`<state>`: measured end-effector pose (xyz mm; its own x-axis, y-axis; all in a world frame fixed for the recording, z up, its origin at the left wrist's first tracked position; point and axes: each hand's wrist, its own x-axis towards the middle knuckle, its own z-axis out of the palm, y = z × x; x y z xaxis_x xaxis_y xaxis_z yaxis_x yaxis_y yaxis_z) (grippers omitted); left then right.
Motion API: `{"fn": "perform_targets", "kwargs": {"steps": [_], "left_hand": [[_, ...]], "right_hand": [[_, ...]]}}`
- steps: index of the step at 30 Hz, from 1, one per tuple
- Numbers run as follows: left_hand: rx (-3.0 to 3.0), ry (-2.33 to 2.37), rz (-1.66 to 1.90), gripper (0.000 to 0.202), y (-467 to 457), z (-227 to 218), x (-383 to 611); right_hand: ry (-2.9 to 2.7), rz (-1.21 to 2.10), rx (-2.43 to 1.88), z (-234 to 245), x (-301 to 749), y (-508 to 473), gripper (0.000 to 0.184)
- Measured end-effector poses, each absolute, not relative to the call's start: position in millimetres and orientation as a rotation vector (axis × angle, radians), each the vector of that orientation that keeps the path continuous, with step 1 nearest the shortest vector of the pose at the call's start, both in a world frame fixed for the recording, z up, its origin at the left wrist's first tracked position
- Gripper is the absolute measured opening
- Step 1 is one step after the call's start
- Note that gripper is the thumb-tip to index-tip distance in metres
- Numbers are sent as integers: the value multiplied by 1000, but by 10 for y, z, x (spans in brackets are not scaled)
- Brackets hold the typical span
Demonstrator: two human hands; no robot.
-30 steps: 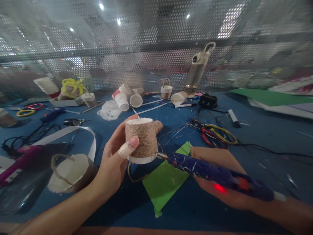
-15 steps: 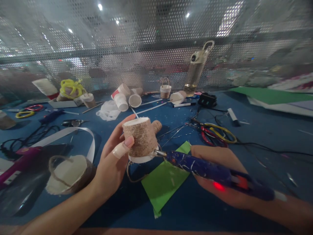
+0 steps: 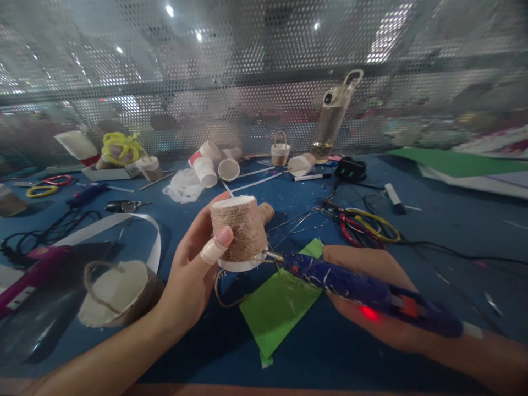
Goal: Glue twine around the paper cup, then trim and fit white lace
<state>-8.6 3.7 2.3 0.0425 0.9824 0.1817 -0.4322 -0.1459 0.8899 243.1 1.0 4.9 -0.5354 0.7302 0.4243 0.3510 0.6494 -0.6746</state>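
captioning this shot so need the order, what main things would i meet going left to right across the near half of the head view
Magenta tool, handled basket, left hand, twine-wrapped cup, green sheet, blue glue gun in the right hand.

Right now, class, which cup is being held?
The twine-wrapped cup in the left hand, with the blue glue gun at its lower edge; neither hand holds the other cups.

The left hand [image 3: 193,272] is gripping a cup [image 3: 244,228]; the right hand [image 3: 369,265] is pointing a glue gun [image 3: 350,287] at its lower edge.
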Motion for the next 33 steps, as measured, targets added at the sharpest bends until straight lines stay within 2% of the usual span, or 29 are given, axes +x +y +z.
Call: {"fn": "perform_targets", "kwargs": {"steps": [8, 15, 33], "left_hand": [[991, 742, 1465, 38, 14, 100, -44], [1028, 788, 1471, 40, 32, 70, -82], [1044, 764, 1482, 33, 14, 70, -72]], "right_hand": [[-2133, 720, -857, 46, 2450, 2, 17], [-2079, 714, -978, 0, 2433, 4, 18], [-2230, 734, -830, 108, 2465, 12, 16]]}}
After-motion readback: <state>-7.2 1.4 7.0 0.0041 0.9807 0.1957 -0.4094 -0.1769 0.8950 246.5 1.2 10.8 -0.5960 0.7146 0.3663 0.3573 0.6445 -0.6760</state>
